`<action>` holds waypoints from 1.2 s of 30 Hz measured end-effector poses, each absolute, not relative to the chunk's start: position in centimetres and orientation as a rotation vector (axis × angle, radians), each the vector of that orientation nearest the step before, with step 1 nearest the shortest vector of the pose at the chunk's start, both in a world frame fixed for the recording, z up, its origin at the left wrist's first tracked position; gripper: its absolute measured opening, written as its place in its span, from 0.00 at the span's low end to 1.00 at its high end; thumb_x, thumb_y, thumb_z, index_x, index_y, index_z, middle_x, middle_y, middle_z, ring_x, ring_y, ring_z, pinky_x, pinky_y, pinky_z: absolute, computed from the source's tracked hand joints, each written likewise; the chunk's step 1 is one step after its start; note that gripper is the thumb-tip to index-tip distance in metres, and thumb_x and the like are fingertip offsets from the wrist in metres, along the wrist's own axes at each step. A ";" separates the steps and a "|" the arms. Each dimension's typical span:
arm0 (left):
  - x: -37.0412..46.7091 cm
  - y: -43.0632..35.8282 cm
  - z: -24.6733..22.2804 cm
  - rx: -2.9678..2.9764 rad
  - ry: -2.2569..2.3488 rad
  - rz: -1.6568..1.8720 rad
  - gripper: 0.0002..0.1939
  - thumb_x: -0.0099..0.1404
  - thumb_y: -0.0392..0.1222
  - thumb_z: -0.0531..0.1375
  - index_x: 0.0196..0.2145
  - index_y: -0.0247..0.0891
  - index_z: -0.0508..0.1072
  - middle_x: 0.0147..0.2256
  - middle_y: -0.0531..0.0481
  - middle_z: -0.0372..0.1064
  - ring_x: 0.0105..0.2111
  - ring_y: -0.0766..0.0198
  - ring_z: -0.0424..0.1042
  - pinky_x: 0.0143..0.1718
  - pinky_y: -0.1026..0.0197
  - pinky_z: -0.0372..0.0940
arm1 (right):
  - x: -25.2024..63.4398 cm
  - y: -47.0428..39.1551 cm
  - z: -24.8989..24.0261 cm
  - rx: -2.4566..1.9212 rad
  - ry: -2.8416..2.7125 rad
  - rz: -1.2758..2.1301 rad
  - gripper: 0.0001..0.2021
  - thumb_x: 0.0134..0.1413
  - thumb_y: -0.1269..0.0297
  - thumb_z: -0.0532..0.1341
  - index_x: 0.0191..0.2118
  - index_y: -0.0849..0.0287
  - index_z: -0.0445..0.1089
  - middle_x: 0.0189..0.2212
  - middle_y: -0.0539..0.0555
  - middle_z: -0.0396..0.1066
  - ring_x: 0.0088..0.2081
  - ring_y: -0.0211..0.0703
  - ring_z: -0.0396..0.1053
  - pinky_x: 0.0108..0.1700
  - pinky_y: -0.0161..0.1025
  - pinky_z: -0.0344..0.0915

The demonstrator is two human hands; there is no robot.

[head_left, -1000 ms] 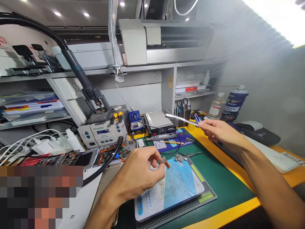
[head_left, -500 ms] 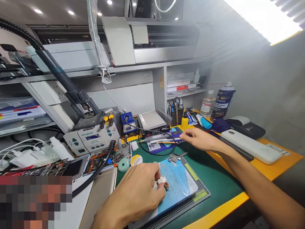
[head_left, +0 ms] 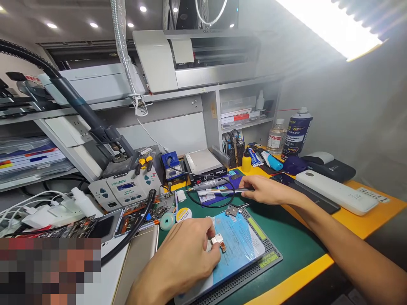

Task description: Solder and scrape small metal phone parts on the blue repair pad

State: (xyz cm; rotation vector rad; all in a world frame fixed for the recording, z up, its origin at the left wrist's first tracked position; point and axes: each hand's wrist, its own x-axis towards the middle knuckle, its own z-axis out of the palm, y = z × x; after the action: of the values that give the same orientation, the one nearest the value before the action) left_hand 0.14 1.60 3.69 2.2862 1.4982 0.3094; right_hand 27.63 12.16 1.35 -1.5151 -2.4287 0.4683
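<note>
My left hand (head_left: 187, 254) is closed over the blue box-like pad (head_left: 238, 241), pinching a small white part with a copper-coloured flex tail (head_left: 218, 239). Its far side is hidden by my fingers. A small square metal board (head_left: 233, 210) lies at the pad's far edge. Beyond the pad, my right hand (head_left: 259, 190) has thumb and fingers closed around the near end of a slim light-coloured tool (head_left: 222, 192); its exact kind is unclear. Alongside that tool rests a grey pen-shaped iron (head_left: 208, 184) with a black cable, over a purple card (head_left: 233, 180).
Tweezers (head_left: 244, 206) lie by the board. On the left are a teal round spool (head_left: 167, 221), a tray of circuit parts (head_left: 159, 207), and a grey rework station (head_left: 127, 186). A black hose (head_left: 133, 226) arches nearby. A spray can (head_left: 297, 133) and white power bank (head_left: 340, 192) stand right.
My right hand has closed on the slim tool's end and shifted slightly. My left hand stays on the small white part. The camera view has tilted a little.
</note>
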 end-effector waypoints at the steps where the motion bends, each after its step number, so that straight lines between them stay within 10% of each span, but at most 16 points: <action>1: 0.1 1.6 3.7 2.286 1.497 0.309 0.06 0.62 0.45 0.57 0.28 0.43 0.68 0.24 0.55 0.71 0.27 0.61 0.66 0.27 0.61 0.47 | 27.5 12.2 1.3 -1.495 -2.428 0.452 0.12 0.66 0.59 0.60 0.47 0.61 0.71 0.42 0.55 0.74 0.39 0.44 0.74 0.42 0.45 0.72; 23: -0.3 1.9 4.2 2.264 1.467 0.389 0.10 0.64 0.48 0.58 0.30 0.42 0.73 0.24 0.56 0.70 0.27 0.63 0.67 0.28 0.62 0.52 | 25.9 12.5 -0.3 -1.371 -2.492 0.189 0.12 0.66 0.61 0.60 0.50 0.60 0.72 0.49 0.57 0.72 0.47 0.47 0.73 0.48 0.50 0.71; 36: -2.1 3.9 4.1 2.188 1.540 1.033 0.12 0.65 0.49 0.58 0.34 0.38 0.75 0.21 0.57 0.61 0.20 0.69 0.56 0.23 0.64 0.53 | 26.6 12.3 1.2 -1.517 -2.448 0.210 0.13 0.66 0.60 0.61 0.51 0.60 0.71 0.48 0.57 0.73 0.46 0.47 0.73 0.47 0.50 0.72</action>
State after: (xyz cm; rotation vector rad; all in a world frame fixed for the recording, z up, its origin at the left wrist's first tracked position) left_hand -2.08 3.95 4.14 2.1879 1.5399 1.0333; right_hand 26.58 12.30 1.21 -1.5168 -2.4481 0.2095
